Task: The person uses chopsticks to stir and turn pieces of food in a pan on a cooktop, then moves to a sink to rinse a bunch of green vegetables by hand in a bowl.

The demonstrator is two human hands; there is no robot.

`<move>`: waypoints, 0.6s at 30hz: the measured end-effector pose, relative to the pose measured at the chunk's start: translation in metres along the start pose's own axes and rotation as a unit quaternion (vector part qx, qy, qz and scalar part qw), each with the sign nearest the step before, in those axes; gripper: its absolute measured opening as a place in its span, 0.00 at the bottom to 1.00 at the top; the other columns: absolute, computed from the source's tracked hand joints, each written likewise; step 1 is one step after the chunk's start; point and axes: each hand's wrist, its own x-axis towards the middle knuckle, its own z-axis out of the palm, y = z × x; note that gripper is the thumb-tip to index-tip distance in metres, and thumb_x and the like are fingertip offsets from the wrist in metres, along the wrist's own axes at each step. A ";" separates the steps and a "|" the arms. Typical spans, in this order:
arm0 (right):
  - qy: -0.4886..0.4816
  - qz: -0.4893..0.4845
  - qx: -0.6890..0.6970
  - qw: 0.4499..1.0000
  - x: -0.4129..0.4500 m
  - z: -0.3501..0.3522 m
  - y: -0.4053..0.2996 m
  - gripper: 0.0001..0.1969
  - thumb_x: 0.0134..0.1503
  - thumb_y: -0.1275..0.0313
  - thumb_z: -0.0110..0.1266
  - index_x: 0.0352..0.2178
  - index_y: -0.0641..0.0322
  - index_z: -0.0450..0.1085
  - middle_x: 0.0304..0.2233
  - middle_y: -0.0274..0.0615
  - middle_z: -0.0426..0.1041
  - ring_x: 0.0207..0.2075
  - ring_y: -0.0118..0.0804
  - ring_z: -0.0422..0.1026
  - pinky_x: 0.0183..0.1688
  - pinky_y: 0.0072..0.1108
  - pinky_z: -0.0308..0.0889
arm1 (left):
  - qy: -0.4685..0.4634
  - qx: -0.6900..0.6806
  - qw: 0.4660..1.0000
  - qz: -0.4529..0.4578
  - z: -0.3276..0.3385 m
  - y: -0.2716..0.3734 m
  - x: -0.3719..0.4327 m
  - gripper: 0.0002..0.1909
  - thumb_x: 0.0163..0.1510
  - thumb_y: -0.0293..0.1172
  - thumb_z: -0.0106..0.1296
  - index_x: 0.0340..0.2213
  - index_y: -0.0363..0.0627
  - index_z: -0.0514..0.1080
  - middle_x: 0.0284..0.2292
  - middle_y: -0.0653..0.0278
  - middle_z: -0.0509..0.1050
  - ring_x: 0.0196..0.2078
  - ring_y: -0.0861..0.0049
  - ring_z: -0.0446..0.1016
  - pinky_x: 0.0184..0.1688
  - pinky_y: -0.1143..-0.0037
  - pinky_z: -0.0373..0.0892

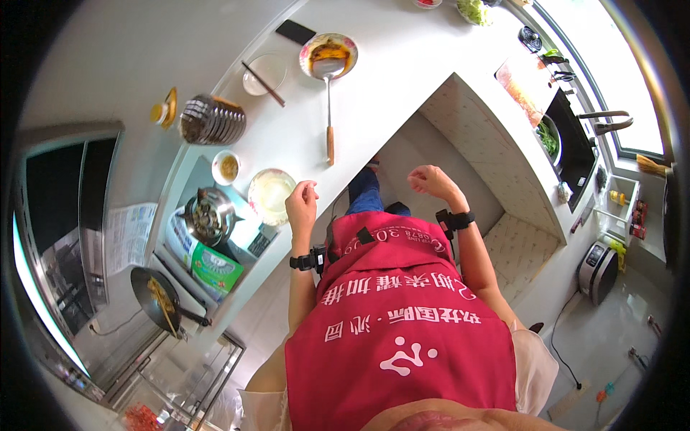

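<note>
My left hand (pixel 302 206) is beside the right rim of a flower-edged bowl of pale liquid (pixel 272 196), with nothing visible in its curled fingers. Away from the counter, my right hand (pixel 429 180) hangs over the floor, loosely bent and holding nothing visible. Ahead on the white counter, a metal ladle with a wooden handle (pixel 330 141) rests in a patterned bowl with dark sauce (pixel 347 51). Brown chopsticks (pixel 264 84) lie across a clear bowl (pixel 276 67). A small bowl of yellowish contents (pixel 227 167) stands near a large ribbed plastic bottle (pixel 223 123).
At left are a gas burner (pixel 209 215), a green packet (pixel 214 270) and a black wok (pixel 141 291) containing food. The counter's corner (pixel 454 75) juts above an opening. On the right are a sink (pixel 579 156), a bowl of greens (pixel 549 137) and a curved faucet (pixel 609 121).
</note>
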 end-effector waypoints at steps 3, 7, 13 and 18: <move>0.028 -0.017 0.055 0.998 0.021 -0.022 0.005 0.13 0.59 0.65 0.56 0.33 0.68 0.76 0.25 0.43 0.79 0.27 0.33 0.79 0.30 0.24 0.73 | -0.025 0.009 0.999 -0.021 0.022 0.008 0.039 0.09 0.62 0.29 0.48 0.36 0.38 0.76 0.21 0.61 0.76 0.24 0.76 0.77 0.29 0.76 0.69; 0.018 0.023 0.037 0.999 0.049 -0.060 -0.003 0.13 0.59 0.66 0.56 0.34 0.68 0.76 0.27 0.44 0.80 0.27 0.33 0.79 0.30 0.24 0.73 | -0.056 -0.024 0.998 -0.018 0.054 0.022 0.088 0.10 0.62 0.30 0.48 0.35 0.38 0.76 0.21 0.60 0.77 0.24 0.76 0.78 0.29 0.76 0.70; 0.010 0.030 -0.016 0.999 0.099 -0.121 -0.022 0.14 0.59 0.65 0.54 0.34 0.69 0.75 0.26 0.42 0.78 0.28 0.32 0.78 0.32 0.24 0.73 | -0.083 -0.060 0.995 -0.015 0.082 0.056 0.155 0.09 0.62 0.28 0.48 0.36 0.37 0.76 0.23 0.60 0.77 0.25 0.76 0.79 0.29 0.76 0.71; 0.021 0.035 -0.037 0.998 0.140 -0.162 -0.031 0.14 0.58 0.64 0.55 0.35 0.67 0.76 0.26 0.44 0.79 0.28 0.36 0.79 0.34 0.26 0.74 | -0.138 -0.075 0.986 -0.050 0.079 0.101 0.208 0.08 0.61 0.26 0.48 0.36 0.36 0.76 0.23 0.60 0.77 0.28 0.78 0.79 0.31 0.76 0.70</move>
